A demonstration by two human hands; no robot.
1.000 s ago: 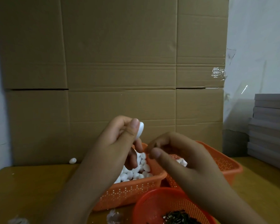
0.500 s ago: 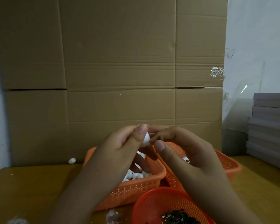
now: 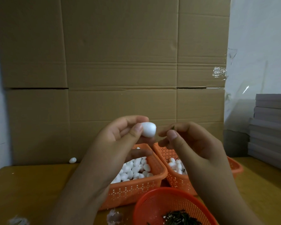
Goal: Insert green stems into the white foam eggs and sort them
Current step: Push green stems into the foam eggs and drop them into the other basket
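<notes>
Hands were raised above the baskets, blocking part of both. Left hand [image 3: 120, 138] pinched a white foam egg [image 3: 148, 131] between thumb and fingers; right hand [image 3: 190, 143] pinched a green stem [image 3: 172, 127], tip just beside the egg, apart. Left basket [image 3: 136, 189] held loose eggs, right basket [image 3: 177, 181] more eggs. Round basket [image 3: 152, 207] held stems. Stray egg [image 3: 72, 160] lay by the cardboard wall [image 3: 120, 62].

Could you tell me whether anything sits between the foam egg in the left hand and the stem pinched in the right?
Nothing visible does. The left hand holds the foam egg with its narrow end bare, facing the right hand. The green stem is pinched just across a small open gap; only air lies between them.
</notes>
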